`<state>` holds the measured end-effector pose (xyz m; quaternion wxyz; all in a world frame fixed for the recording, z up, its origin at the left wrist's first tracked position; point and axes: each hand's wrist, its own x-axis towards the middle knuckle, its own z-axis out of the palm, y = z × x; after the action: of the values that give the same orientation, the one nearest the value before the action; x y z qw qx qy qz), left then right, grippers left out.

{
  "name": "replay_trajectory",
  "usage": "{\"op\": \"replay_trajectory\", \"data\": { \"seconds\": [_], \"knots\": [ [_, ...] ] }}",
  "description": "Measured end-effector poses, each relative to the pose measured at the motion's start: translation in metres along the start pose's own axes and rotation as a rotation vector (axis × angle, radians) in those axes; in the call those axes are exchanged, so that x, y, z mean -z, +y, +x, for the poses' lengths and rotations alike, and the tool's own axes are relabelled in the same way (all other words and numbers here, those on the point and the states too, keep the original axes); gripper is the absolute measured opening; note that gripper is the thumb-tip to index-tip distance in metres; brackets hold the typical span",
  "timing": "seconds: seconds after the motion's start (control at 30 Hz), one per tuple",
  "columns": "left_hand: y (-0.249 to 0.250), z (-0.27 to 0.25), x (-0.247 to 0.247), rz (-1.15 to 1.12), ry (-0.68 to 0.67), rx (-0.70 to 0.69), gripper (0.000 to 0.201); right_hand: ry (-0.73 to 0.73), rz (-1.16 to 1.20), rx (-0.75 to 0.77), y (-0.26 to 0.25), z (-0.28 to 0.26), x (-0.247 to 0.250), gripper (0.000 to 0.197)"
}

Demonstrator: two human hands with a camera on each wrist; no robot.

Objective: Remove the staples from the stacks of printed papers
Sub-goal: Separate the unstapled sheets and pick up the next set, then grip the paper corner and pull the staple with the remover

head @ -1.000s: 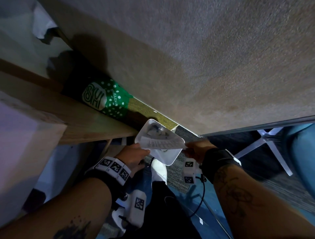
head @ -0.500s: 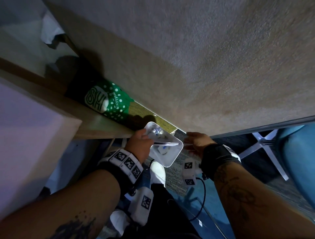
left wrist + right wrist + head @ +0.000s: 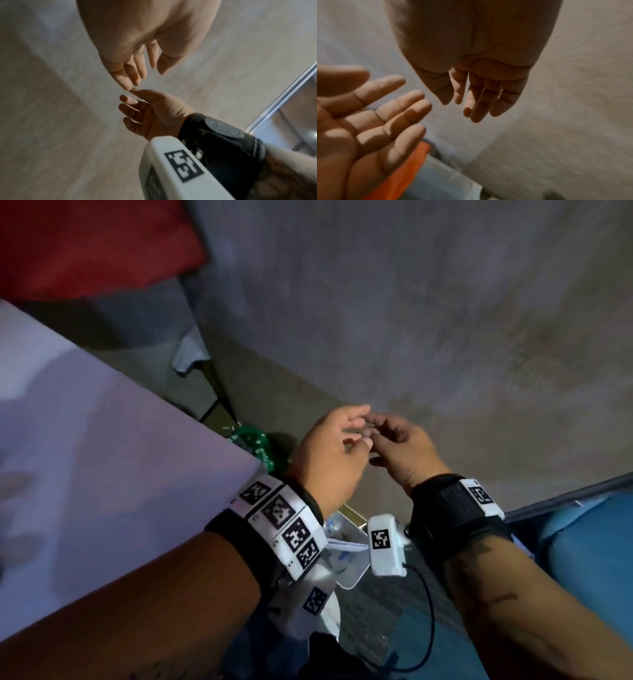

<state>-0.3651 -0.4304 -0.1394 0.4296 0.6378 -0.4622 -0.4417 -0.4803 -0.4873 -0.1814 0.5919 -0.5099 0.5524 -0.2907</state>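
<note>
Both hands hang in the air in front of a grey wall panel (image 3: 445, 320) and hold nothing. My left hand (image 3: 356, 424) has its fingers straight and loosely spread. My right hand (image 3: 380, 440) faces it with relaxed fingers, and the fingertips of the two hands nearly touch. The left wrist view shows the left hand (image 3: 140, 73) above the right hand (image 3: 132, 106). In the right wrist view the right hand (image 3: 467, 105) and the left palm (image 3: 376, 115) are both bare. Below the wrists, a white bin (image 3: 349, 573) holds a sheet of paper (image 3: 346, 546). No stapled stack is in view.
A pale table top (image 3: 102, 457) fills the left side. A green dotted bag (image 3: 255, 445) sits in the gap past its corner. A red object (image 3: 85, 244) lies at the top left. A blue chair (image 3: 582, 542) stands at the right.
Both hands have let go of the paper, which now lies in the white bin. They have risen above the bin, empty, and the head view has tilted upward.
</note>
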Motion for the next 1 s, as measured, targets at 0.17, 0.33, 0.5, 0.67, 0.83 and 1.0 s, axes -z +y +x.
{"op": "replay_trajectory", "data": {
  "seconds": [0.17,0.33,0.5,0.67,0.83,1.0],
  "knots": [
    [0.045,-0.023,0.075,-0.102,0.171,-0.111,0.040,-0.053,0.075,0.198,-0.081,-0.033,-0.048,0.023],
    [0.067,-0.075,0.170,-0.066,0.398,-0.170,0.038,-0.224,0.098,0.319,-0.139,-0.073,-0.125,0.020],
    [0.059,-0.145,0.258,0.101,0.651,-0.083,0.036,-0.430,0.014,0.380,-0.168,-0.115,-0.218,0.021],
    [0.024,-0.222,0.328,0.140,0.833,0.036,0.025,-0.654,-0.123,0.410,-0.174,-0.163,-0.301,0.020],
    [-0.028,-0.286,0.375,0.185,0.934,0.257,0.022,-0.835,-0.292,0.392,-0.160,-0.200,-0.361,0.014],
    [-0.073,-0.331,0.407,0.226,0.931,0.500,0.022,-0.943,-0.704,0.464,-0.143,-0.219,-0.402,0.031]
  ]
}}
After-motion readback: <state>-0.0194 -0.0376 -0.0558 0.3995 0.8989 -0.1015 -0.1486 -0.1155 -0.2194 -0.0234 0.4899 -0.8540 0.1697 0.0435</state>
